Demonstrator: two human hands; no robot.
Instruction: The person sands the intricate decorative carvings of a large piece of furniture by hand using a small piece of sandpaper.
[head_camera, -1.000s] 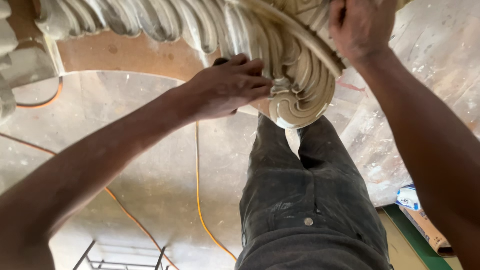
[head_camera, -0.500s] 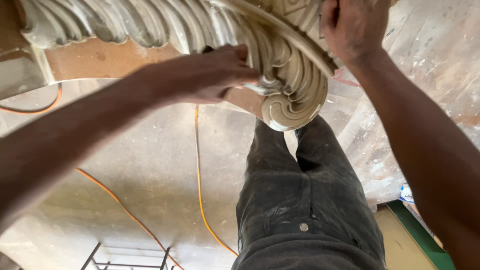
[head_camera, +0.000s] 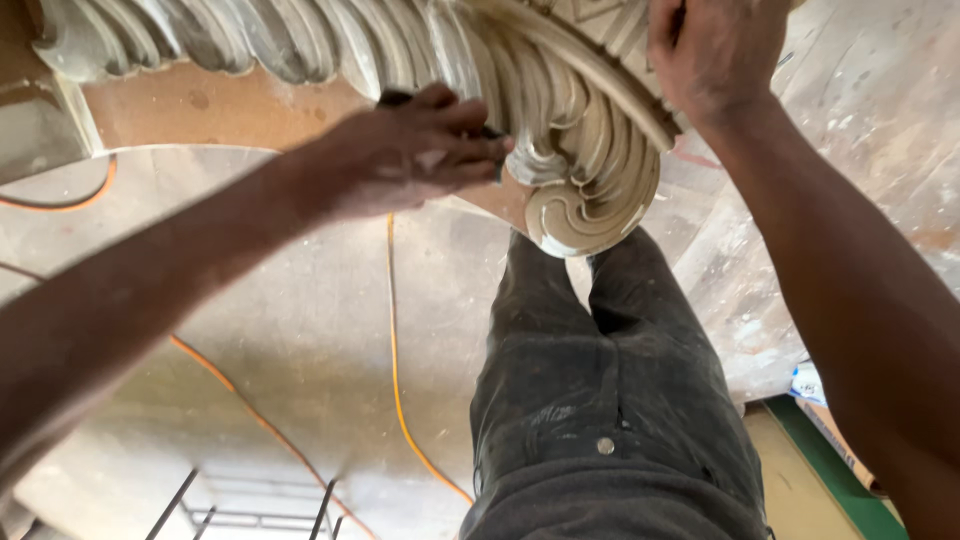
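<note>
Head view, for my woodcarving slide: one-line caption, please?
Left hand presses a dark tool against a carved scroll moulding while right hand steadies it.

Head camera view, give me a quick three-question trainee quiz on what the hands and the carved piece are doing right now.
1. True or false: the left hand presses a small dark object against the carved scroll moulding.
2. Where is the right hand? A) on the floor B) gripping the moulding's upper edge C) in a trouser pocket
3. What colour is the cable that runs across the floor beside the dark trousers?

Key: 1 true; 2 B; 3 yellow-orange.
</note>
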